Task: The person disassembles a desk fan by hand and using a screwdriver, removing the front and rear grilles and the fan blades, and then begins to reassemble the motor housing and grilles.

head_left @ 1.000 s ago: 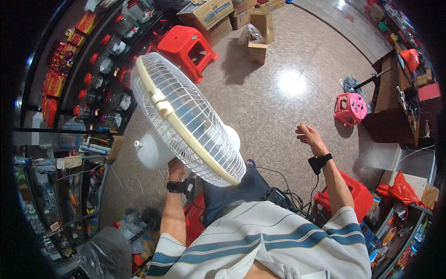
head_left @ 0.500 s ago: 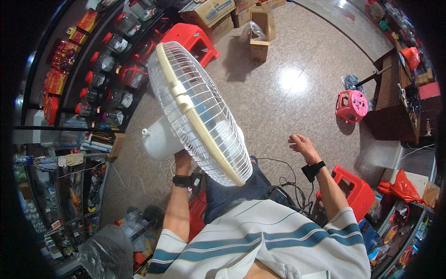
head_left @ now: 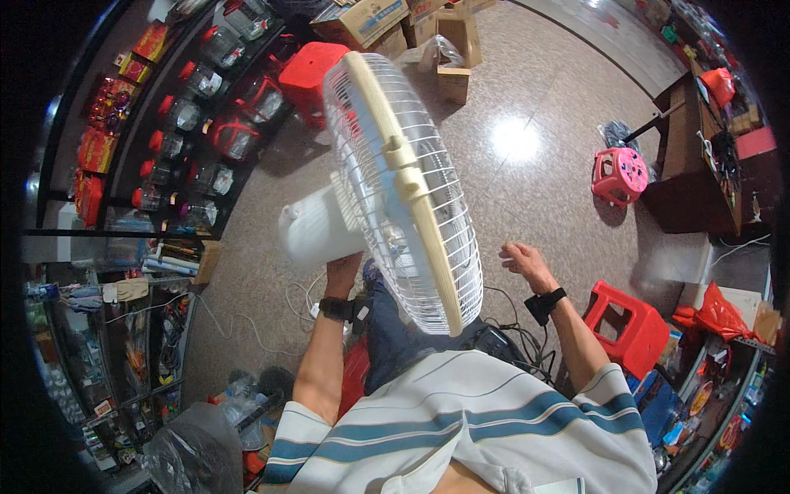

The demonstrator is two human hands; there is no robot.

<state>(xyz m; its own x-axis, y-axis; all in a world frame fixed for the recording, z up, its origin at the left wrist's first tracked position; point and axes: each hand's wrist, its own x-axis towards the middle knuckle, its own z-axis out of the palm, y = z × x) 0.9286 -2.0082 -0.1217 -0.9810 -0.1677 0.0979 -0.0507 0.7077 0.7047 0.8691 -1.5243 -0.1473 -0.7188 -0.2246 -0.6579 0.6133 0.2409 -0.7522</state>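
I hold the fan head (head_left: 395, 198) up in front of me with my left hand (head_left: 341, 272); the grip is clenched under its white motor housing (head_left: 317, 230), just behind the wire cage. Compared with one second ago, the fan has turned. Then the round cage showed me more of its face and leaned to the left; now I see it nearly from the edge, with the cream rim (head_left: 415, 193) running down the middle like a band, and the whole head stands higher and more to the right. So I judge that I am rotating it to look at the rim and its clips.

My right hand (head_left: 522, 262) has also moved: it was farther right of the fan and is now closer to the cage, but not touching it. Its grip is released, the fingers loosely curled and holding nothing.

Right of the fan, on the floor, stand a pink stool (head_left: 619, 174) and a red stool (head_left: 629, 325).
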